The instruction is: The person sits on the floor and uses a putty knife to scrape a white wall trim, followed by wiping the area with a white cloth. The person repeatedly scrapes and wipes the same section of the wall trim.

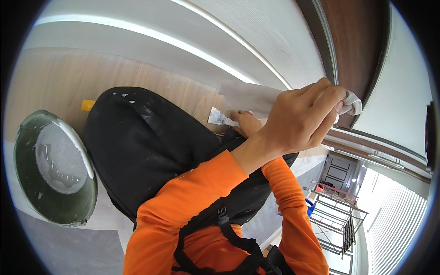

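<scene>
My left hand (300,111) is raised in front of the wall, its fingers closed around a greyish cloth (353,102). A bunched end of the cloth sticks out past the fingertips, and a blurred pale length seems to trail on the other side of the hand. Lower down, partly behind my left forearm, my right hand (250,123) holds a putty knife (217,117). White residue covers its blade, which points left over the wood-look floor. Most of the handle is hidden by the fingers.
A green bucket (24,165) with cloudy liquid stands at left beside my black-clad leg (147,144). Near the knee lies a yellow object (88,105). Pale moulded wall panels (165,31) meet a dark brown wooden strip (357,51). Behind at right stands a metal scaffold (338,220).
</scene>
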